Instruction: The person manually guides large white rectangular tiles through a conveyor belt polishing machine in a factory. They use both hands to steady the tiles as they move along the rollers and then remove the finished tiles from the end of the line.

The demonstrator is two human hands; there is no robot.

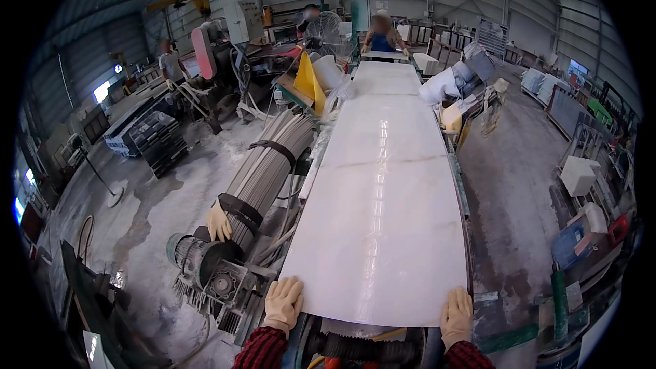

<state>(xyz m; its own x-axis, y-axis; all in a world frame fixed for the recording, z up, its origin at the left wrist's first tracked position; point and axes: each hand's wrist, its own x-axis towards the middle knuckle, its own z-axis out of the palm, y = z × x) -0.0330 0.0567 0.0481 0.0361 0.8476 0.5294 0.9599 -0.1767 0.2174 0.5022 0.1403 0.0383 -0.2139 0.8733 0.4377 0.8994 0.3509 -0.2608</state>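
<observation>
A long, glossy white stone slab (pixel 376 232) with faint tan veins lies on a conveyor machine, running away from me. At its near left corner rests my left hand (pixel 282 303), in a cream rubber glove, fingers extended along the slab's edge. My right hand (pixel 456 316), gloved alike, lies against the near right corner with its fingers pointing forward. The undersides of both hands and the thumbs are partly hidden. Below the slab's near end shows a dark ridged roller (pixel 362 347). Beyond this slab, another pale piece (pixel 386 56) lies near a person in a blue apron.
Left of the slab, a strapped bundle of long strips (pixel 263 171) carries a loose glove (pixel 219 222) near a motor (pixel 188 256). A yellow sheet (pixel 311 82) stands farther back. Wrapped machine parts (pixel 441 87) flank the slab's far right. A large fan (pixel 325 33) and people are behind.
</observation>
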